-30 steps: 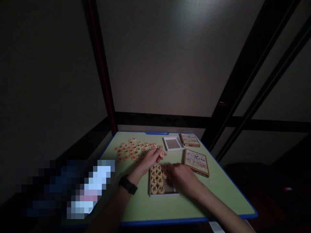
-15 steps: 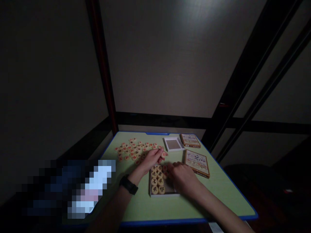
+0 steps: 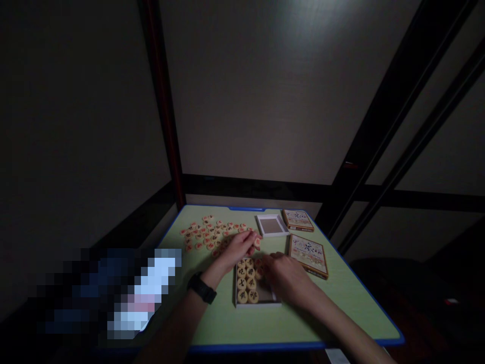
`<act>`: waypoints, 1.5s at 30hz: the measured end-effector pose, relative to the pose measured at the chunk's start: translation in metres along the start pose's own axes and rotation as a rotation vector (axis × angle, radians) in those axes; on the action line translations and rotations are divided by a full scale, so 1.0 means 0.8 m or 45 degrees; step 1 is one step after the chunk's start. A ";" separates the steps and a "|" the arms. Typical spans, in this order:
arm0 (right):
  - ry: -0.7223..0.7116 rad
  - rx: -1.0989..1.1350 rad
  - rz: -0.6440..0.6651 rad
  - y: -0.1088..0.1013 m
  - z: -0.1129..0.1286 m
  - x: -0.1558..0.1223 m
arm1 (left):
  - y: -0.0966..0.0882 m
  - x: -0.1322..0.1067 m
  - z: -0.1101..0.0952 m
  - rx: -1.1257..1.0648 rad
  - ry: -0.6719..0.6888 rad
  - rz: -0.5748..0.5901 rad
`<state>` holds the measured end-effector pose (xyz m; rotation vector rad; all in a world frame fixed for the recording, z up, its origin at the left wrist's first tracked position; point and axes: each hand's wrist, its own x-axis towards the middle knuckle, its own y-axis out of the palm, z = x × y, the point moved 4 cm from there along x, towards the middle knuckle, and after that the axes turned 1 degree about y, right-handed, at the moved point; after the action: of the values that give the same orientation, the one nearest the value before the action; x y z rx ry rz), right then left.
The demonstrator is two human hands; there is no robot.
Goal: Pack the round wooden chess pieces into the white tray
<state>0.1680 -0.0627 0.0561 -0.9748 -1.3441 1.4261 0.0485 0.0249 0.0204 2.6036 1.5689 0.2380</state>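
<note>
A small white box (image 3: 239,304) lies on the green table (image 3: 295,323) and holds several round wooden chess pieces (image 3: 247,282) in rows. My right hand (image 3: 285,275) rests over the box's right side, fingers curled onto a piece at its far edge. My left hand (image 3: 238,247), with a black watch (image 3: 201,288) on the wrist, lies just beyond the box with fingers bent, pinching a red-marked piece (image 3: 257,241). Beyond it, several loose pieces (image 3: 206,233) are scattered over the table's far left.
An empty white box half (image 3: 271,225) sits at the back. Two printed box lids (image 3: 307,248) (image 3: 297,219) lie to the right. Dark bars and a red-brown post (image 3: 163,111) stand behind the table. The blue-rimmed table edge runs close in front.
Both hands stayed almost in place; my left hand's fingers shifted slightly with the piece. The camera drifted a little.
</note>
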 end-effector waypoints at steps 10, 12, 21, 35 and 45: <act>-0.159 0.479 -0.603 -0.006 -0.013 0.007 | 0.007 -0.002 0.003 0.151 0.000 0.200; -0.186 0.500 -0.637 -0.004 -0.015 0.007 | 0.008 -0.002 0.001 0.158 0.003 0.238; -0.055 0.374 -0.282 0.000 -0.025 -0.012 | 0.000 0.006 -0.004 0.348 0.200 0.024; -0.040 0.290 -0.043 0.017 -0.012 -0.011 | -0.002 0.010 0.007 0.438 0.223 -0.012; -0.081 0.434 -0.086 0.021 -0.014 -0.009 | -0.002 0.011 0.007 0.562 0.197 0.010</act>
<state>0.1789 -0.0662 0.0382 -0.6595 -1.1189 1.5808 0.0520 0.0332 0.0150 2.9806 1.8441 0.1032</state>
